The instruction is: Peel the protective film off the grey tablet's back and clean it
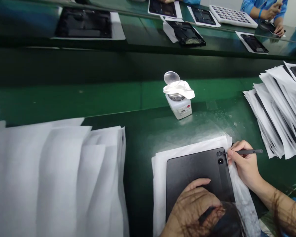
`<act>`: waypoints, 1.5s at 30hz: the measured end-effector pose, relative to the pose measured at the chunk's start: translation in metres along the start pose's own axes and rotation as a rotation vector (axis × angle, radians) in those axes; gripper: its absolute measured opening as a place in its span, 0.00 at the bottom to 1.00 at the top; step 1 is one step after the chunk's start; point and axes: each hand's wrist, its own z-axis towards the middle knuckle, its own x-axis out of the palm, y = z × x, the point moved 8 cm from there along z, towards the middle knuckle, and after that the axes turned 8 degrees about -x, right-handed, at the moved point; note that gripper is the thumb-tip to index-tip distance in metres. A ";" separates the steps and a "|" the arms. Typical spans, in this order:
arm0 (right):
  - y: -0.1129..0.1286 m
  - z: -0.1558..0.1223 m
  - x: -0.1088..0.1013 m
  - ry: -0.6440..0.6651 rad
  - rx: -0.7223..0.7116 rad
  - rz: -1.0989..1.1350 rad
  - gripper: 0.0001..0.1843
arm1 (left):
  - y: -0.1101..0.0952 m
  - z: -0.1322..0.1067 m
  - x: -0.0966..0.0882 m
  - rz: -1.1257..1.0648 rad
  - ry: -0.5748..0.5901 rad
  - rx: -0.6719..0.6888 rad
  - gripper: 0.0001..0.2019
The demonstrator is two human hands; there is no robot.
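Work is seen centred on a dark tablet (194,171), laid back-up on a white sheet (160,171) at the near right of the green bench (143,138). The left hand (194,204) is laid flat on the near part of the tablet, its grip wide and closed on nothing. A thin dark tool (249,151) is pinched in the narrow grip of the right hand (245,164) at the tablet's far right corner, and its tip is set at the upper camera lens (219,153); a second lens (220,161) is seen just nearer. Farther off, near the middle of the bench, a small white bottle (180,107) is stood, with a white cloth (180,88) draped over its top and a clear lid (171,78) tilted up behind. A stack of white sheets (56,177) is spread at the near left, and a pile of sleeved tablets (281,108) is fanned at the right. On the far side, opened tablets (187,34) and a white tray (233,15) are laid out, and a co-worker's hand (270,13) in a blue sleeve is seen at the far right.
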 end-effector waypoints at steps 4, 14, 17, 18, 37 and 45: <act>0.001 -0.001 0.000 -0.009 -0.005 -0.021 0.14 | -0.003 0.000 0.000 0.053 0.008 0.016 0.05; 0.002 -0.001 0.001 -0.012 -0.005 -0.031 0.14 | -0.003 0.005 0.001 0.109 0.056 0.035 0.05; 0.003 -0.001 0.001 -0.010 -0.010 -0.024 0.14 | 0.000 0.003 0.001 0.066 0.017 0.008 0.04; 0.003 -0.001 0.001 -0.010 -0.010 -0.023 0.14 | 0.002 0.002 0.000 0.040 -0.003 -0.005 0.04; 0.003 -0.001 0.000 -0.014 -0.026 -0.034 0.14 | -0.007 0.007 -0.004 0.110 -0.017 0.016 0.06; 0.007 0.000 -0.001 -0.067 -0.026 0.025 0.13 | -0.002 0.003 -0.005 0.059 -0.008 0.001 0.08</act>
